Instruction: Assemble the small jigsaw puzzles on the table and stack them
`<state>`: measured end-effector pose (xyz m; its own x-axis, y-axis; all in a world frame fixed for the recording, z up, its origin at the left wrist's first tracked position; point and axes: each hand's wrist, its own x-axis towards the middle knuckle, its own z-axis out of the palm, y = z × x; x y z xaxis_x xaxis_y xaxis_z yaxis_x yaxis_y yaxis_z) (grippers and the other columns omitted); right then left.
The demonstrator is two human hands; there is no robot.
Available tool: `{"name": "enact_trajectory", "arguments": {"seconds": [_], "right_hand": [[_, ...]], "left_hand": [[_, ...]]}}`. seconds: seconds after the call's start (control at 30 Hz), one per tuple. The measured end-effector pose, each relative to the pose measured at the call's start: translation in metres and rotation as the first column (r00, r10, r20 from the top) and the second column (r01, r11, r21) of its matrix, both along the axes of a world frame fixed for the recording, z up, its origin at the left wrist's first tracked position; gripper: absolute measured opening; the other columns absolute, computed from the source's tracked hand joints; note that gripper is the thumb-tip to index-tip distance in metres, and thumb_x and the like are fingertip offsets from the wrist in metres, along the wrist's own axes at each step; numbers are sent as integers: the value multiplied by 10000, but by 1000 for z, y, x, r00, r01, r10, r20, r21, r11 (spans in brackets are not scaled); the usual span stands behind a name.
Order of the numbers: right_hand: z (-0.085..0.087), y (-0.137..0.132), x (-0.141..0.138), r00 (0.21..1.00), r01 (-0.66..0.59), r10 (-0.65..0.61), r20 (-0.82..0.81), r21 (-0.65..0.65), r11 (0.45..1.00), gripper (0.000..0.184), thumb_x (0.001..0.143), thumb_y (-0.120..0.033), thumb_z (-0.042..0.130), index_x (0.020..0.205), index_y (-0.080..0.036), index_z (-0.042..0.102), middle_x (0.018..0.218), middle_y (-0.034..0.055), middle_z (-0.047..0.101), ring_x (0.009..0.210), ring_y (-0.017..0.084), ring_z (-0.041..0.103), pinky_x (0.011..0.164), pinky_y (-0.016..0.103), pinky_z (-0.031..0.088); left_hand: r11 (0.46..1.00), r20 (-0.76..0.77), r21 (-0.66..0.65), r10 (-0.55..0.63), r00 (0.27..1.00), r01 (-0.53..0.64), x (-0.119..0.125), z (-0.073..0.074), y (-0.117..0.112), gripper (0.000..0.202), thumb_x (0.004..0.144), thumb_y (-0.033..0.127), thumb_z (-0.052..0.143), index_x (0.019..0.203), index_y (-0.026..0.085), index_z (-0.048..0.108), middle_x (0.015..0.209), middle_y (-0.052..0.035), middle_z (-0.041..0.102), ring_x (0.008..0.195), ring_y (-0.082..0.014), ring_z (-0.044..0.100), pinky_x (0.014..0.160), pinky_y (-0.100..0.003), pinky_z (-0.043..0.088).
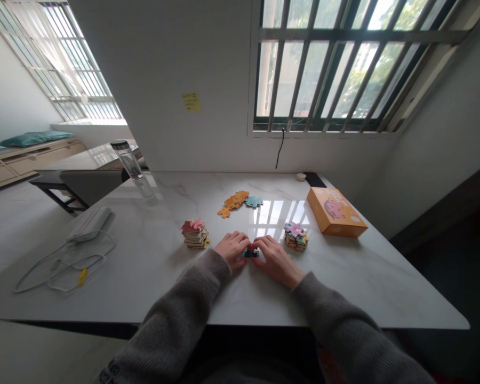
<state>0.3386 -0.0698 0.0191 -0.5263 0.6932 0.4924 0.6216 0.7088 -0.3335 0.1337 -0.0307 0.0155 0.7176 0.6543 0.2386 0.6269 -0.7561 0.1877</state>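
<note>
Small dark, multicoloured puzzle pieces (pixel 249 252) sit between my two hands near the middle of the table; my fingers cover part of them. My left hand (pixel 233 249) grips them from the left with bent fingers. From the right, my right hand (pixel 276 260) has its thumb and fingers closed on them too. A stack of puzzle pieces (pixel 196 234) with a pink one on top stands left of my left hand. To the right of my right hand is another stack of puzzle pieces (pixel 296 237), topped by a lilac one. Beyond my hands lie orange puzzle pieces (pixel 237 200) and light-blue puzzle pieces (pixel 254 201).
An orange box (pixel 336 212) lies at the right of the white marble-patterned table (pixel 160 288). On the left are a pale flat device (pixel 90 224) with a looped cable (pixel 100 261) and a clear bottle (pixel 128 160). A small white object (pixel 301 176) sits near the wall.
</note>
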Motion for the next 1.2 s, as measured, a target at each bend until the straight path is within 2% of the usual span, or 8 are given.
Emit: {"name": "enact_trajectory", "arguments": {"seconds": [0.13,0.27,0.47,0.6,0.8,0.97,1.1,1.2], "right_hand": [[1,-1,0,995,-18,19,-94,17,1000,278,863,-122,629,1113,-231,572,1078,86,628,1025,257,584,882,421,540],[0,0,3,979,46,-35,-199,48,998,311,896,-147,572,1195,-227,534,1080,99,599,1038,266,579,897,438,528],[-6,2,3,994,48,-50,-99,-27,998,253,922,-119,511,1147,-222,562,1054,92,606,1008,263,563,905,442,505],[-6,3,1,998,41,-44,-49,-44,998,236,918,-107,520,1112,-219,593,1041,88,621,996,262,562,902,444,496],[-11,6,4,999,43,-43,4,-61,997,223,915,-109,547,1098,-221,608,1068,83,635,1006,250,564,899,423,489],[-15,9,7,996,40,-32,85,-97,994,199,936,-171,588,1125,-229,612,1183,90,635,1107,265,545,930,435,470],[-13,11,8,993,58,-43,114,-138,989,258,928,-189,618,1184,-214,603,1155,97,648,1079,265,554,938,428,476],[-10,11,9,991,79,-61,120,-151,985,358,896,-211,666,1241,-196,575,1150,107,646,1074,272,561,958,434,477]], "left_hand": [[1000,59,-3,-5,998,5,-7,12,-4,262,756,169,658,1001,221,583,1120,-69,627,1072,-269,540,924,-412,448],[999,138,29,33,990,-37,-37,24,-15,266,776,157,610,1033,226,602,1121,-70,627,1050,-259,547,920,-395,459],[988,233,3,152,960,-157,-104,28,-46,296,779,140,579,1053,244,622,1172,-54,632,1106,-252,553,1010,-402,446],[977,229,-40,215,949,-211,-125,23,-63,311,782,116,548,1050,245,636,1185,-55,632,1133,-253,549,1027,-412,439],[969,190,-98,242,952,-227,-125,9,-70,343,736,87,541,1017,249,652,1154,-46,640,1081,-252,564,988,-412,458],[967,200,-91,254,946,-240,-121,8,-72,279,749,137,570,1005,229,631,1223,-72,586,1147,-270,533,1019,-428,442],[978,214,-61,210,954,-201,-97,14,-64,183,838,190,550,1011,214,603,1208,-85,587,1148,-260,525,1018,-418,441],[990,125,-97,111,986,-99,-65,20,-51,199,820,193,588,1017,219,597,1139,-67,626,1095,-250,546,999,-409,447]]}}
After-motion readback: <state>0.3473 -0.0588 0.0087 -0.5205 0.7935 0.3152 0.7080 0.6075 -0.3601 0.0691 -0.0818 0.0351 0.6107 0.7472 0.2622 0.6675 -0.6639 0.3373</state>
